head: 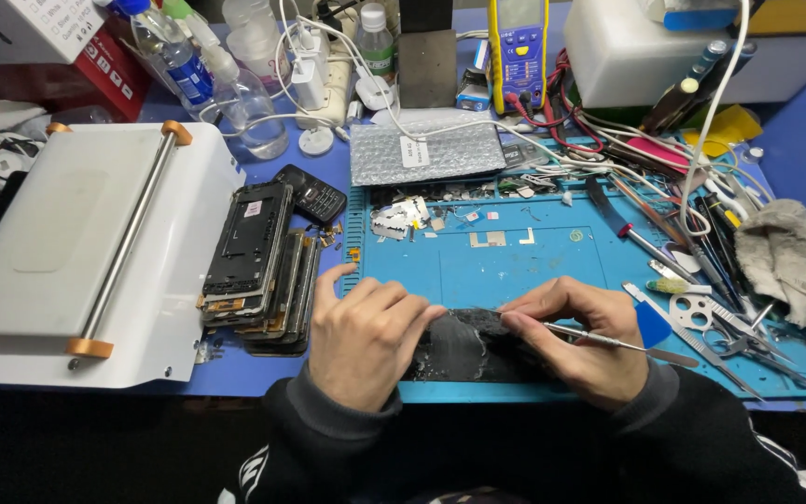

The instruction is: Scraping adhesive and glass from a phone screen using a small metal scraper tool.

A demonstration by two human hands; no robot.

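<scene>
A black phone with a cracked glass face [466, 347] lies on the blue work mat [515, 266] near the table's front edge. My left hand [361, 338] rests on its left end and pins it down with the fingers curled. My right hand [578, 336] grips a thin metal spudger [608, 343]; the tool's tip meets the phone's upper edge under my fingers, and its flat end points right. A blue triangular pick [651, 325] lies just right of that hand.
A stack of stripped phone frames [254, 266] lies left of the mat beside a white flat-bed machine [86, 252]. Tweezers, scissors and screwdrivers [729, 327] crowd the right side, with a grey rag [788, 259]. Bottles, cables, a bubble-wrap pouch [426, 149] and a yellow multimeter [518, 51] fill the back.
</scene>
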